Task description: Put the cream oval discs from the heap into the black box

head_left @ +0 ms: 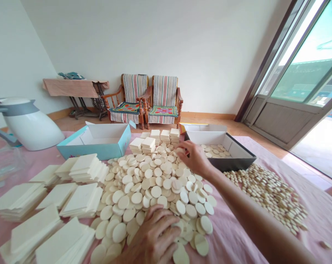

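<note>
The left hand [154, 234] lies palm down, fingers curled, on the near part of the heap of round cream discs [152, 183] in the middle of the bench [232, 242]; I cannot tell whether it grips any. The right hand [194, 157] reaches to the heap's far side, fingertips pinching a disc just beside the dark tray [237, 159]. Square slabs [80, 200] are stacked toward the left edge, small discs [267, 194] toward the right edge, and a light blue box [99, 145] stands at the far side.
</note>
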A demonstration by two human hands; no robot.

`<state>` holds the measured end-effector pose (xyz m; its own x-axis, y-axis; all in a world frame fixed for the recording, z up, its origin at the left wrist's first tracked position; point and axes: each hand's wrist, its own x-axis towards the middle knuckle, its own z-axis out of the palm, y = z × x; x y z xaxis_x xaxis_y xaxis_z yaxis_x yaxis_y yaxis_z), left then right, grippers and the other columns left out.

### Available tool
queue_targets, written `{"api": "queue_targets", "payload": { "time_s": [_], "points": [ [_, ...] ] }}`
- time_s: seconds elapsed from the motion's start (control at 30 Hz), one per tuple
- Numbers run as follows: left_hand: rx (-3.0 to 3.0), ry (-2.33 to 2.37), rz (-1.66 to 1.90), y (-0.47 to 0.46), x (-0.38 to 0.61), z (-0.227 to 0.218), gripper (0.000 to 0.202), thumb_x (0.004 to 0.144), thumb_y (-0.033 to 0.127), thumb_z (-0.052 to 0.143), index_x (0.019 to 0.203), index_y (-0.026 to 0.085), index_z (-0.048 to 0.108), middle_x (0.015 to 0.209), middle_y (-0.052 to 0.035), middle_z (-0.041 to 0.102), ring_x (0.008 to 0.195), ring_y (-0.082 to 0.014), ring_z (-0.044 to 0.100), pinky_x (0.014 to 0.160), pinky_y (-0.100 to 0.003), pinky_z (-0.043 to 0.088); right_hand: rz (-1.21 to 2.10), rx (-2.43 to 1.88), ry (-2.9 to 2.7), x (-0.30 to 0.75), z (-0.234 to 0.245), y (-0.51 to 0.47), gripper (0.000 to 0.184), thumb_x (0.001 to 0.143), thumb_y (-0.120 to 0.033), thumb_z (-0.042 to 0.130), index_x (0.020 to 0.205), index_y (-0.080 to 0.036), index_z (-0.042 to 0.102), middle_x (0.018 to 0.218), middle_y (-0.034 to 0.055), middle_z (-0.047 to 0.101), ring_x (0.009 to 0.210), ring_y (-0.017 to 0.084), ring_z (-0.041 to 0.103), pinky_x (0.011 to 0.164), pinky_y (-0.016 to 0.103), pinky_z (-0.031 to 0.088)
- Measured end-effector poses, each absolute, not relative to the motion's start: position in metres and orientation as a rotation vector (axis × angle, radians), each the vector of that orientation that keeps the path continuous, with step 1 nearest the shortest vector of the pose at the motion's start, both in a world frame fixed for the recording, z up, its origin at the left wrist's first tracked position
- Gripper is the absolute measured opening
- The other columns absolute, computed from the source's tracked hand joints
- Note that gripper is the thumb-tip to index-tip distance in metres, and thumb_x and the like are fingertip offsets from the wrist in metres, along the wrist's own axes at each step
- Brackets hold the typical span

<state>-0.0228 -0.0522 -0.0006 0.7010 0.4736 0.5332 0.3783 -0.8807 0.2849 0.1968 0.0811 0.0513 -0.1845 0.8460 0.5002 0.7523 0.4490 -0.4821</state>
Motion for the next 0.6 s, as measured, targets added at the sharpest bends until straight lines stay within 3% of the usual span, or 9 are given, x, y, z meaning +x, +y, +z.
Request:
{"api": "queue_targets", "payload": {
  "time_s": [0.1, 0.23, 0.3, 0.4, 0.5, 0.6],
  "points": [
    [2.745, 0.714, 0.962, -0.052, -0.021, -0.003, 0.017, 0.093, 0.011, 0.053, 0.100, 0.018, 0.066, 0.100, -0.0049, 0.070, 0.097, -0.0182, 0.063, 0.096, -0.037, 0.048, 0.028, -1.591, -1.806, 0.242, 0.061, 0.098, 0.022, 0.084, -0.011, 0.051, 0.091, -0.017, 0.071, 0.089, 0.0044, 0.069, 0.077, 0.015, 0.061, 0.075, 0.023, 0.044],
    [2.716, 0.759, 1.008, -0.050, -0.019, -0.005, 0.020, 0.093, 0.008, 0.049, 0.098, 0.018, 0.065, 0.097, -0.0046, 0.070, 0.094, -0.0175, 0.063, 0.096, -0.036, 0.047, -0.010, -1.878, -1.772, 0.291, 0.054, 0.113, 0.023, 0.080, -0.010, 0.053, 0.089, -0.015, 0.073, 0.077, 0.0053, 0.070, 0.077, 0.020, 0.064, 0.074, 0.027, 0.045],
    [2.693, 0.782, 1.043, -0.049, -0.018, -0.005, 0.019, 0.093, 0.008, 0.050, 0.098, 0.018, 0.066, 0.098, -0.0043, 0.070, 0.094, -0.0177, 0.063, 0.095, -0.036, 0.048, -0.033, -1.905, -1.743, 0.298, 0.048, 0.111, 0.023, 0.080, -0.012, 0.055, 0.095, -0.014, 0.073, 0.084, 0.0085, 0.071, 0.081, 0.022, 0.065, 0.077, 0.029, 0.045],
    [2.679, 0.800, 1.106, -0.049, -0.018, -0.006, 0.020, 0.092, 0.008, 0.050, 0.096, 0.018, 0.066, 0.099, -0.0046, 0.070, 0.094, -0.0178, 0.063, 0.093, -0.036, 0.049, -0.088, -1.815, -1.728, 0.285, 0.044, 0.096, 0.030, 0.084, -0.014, 0.054, 0.109, -0.015, 0.070, 0.102, 0.0104, 0.070, 0.087, 0.021, 0.065, 0.082, 0.030, 0.045],
    [2.680, 0.848, 1.168, -0.048, -0.017, -0.007, 0.022, 0.091, 0.006, 0.049, 0.095, 0.019, 0.067, 0.098, -0.0046, 0.071, 0.093, -0.0172, 0.064, 0.092, -0.035, 0.051, -0.001, -1.541, -1.921, 0.255, 0.046, 0.074, 0.027, 0.089, -0.013, 0.050, 0.105, -0.018, 0.071, 0.096, 0.0061, 0.070, 0.081, 0.017, 0.064, 0.079, 0.026, 0.045],
    [2.679, 0.875, 1.239, -0.047, -0.017, -0.006, 0.024, 0.089, 0.003, 0.049, 0.095, 0.018, 0.067, 0.098, -0.0046, 0.070, 0.093, -0.0171, 0.064, 0.091, -0.034, 0.051, 0.133, -1.369, -2.243, 0.227, 0.047, 0.055, 0.027, 0.087, -0.011, 0.056, 0.106, -0.021, 0.072, 0.099, 0.0052, 0.071, 0.091, 0.019, 0.063, 0.085, 0.029, 0.044]
  ]
}}
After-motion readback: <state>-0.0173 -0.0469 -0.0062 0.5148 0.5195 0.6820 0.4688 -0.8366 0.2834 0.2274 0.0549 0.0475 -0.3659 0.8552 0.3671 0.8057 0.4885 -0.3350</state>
